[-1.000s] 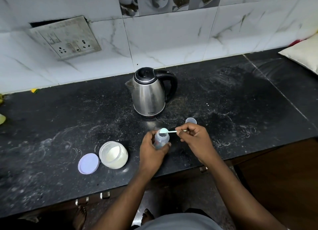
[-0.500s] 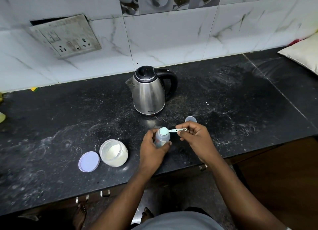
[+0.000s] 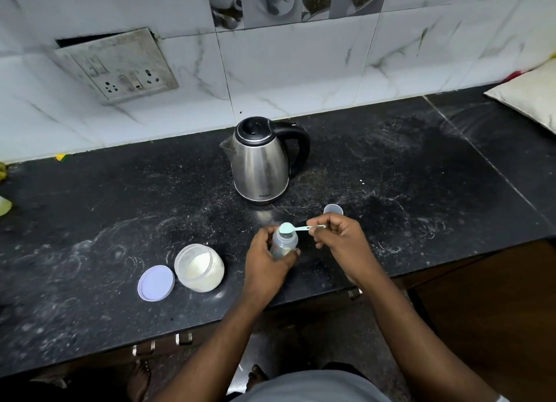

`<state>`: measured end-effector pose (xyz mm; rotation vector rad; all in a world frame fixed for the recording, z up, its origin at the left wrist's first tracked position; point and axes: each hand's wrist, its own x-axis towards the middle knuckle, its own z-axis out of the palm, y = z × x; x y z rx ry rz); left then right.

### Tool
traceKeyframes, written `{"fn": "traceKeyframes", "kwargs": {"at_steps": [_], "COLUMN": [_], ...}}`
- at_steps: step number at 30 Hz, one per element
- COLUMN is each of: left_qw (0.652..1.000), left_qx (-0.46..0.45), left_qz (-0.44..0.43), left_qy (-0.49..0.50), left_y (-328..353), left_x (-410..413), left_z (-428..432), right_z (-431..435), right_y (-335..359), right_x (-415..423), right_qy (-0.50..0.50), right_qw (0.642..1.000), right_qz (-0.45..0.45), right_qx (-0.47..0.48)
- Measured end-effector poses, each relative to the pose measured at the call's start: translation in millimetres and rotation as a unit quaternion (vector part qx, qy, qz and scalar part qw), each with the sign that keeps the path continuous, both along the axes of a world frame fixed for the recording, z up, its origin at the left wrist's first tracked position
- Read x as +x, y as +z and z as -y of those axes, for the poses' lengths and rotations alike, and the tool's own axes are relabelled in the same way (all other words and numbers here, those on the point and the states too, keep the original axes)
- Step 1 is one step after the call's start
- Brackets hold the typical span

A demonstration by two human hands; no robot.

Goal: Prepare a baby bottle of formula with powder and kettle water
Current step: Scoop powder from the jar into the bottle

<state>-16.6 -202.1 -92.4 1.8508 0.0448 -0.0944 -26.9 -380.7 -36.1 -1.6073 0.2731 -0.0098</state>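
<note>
A small clear baby bottle (image 3: 285, 245) stands upright on the black counter (image 3: 120, 221), and my left hand (image 3: 266, 261) wraps around its side. My right hand (image 3: 340, 240) pinches the handle of a pale green scoop (image 3: 293, 228), whose bowl sits turned over right on the bottle's open mouth. An open jar of white powder (image 3: 200, 268) stands left of the bottle, with its lilac lid (image 3: 156, 283) lying flat beside it. The steel kettle (image 3: 260, 161) with a black lid and handle stands behind, lid shut.
A small clear cap (image 3: 333, 209) sits on the counter just behind my right hand. A socket panel (image 3: 120, 67) hangs on the tiled wall. A cream cushion (image 3: 529, 96) lies at the far right. The counter's front edge runs just below my wrists.
The scoop's bowl has tipped over and dropped onto the bottle's mouth. My hands and the bottle have otherwise stayed in place.
</note>
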Motion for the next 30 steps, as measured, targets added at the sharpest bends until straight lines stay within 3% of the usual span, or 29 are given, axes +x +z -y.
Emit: {"fn": "traceKeyframes", "kwargs": {"at_steps": [3, 10, 16, 23, 30], "left_qw": [1.0, 1.0, 1.0, 0.998, 0.984], "left_qx": [-0.002, -0.002, 0.011, 0.046, 0.165], "left_qz": [0.0, -0.016, -0.016, -0.014, -0.008], "left_qy": [-0.002, -0.009, -0.014, -0.028, -0.072], "left_y": [0, -8, -17, -15, -12], "left_x": [1, -1, -7, -8, -12], "left_z": [0, -5, -9, -11, -16], "right_z": [0, -2, -14, -81, -149], "right_y": [0, 0, 10, 29, 20], "right_x": [1, 8, 20, 46, 61], "right_qy": [0.007, -0.02, 0.068, 0.197, 0.262], "right_qw": [1.0, 0.998, 0.997, 0.976, 0.937], "right_qz": [-0.002, -0.015, -0.005, 0.032, 0.045], "right_qx": [-0.015, 0.062, 0.042, -0.085, -0.228]}}
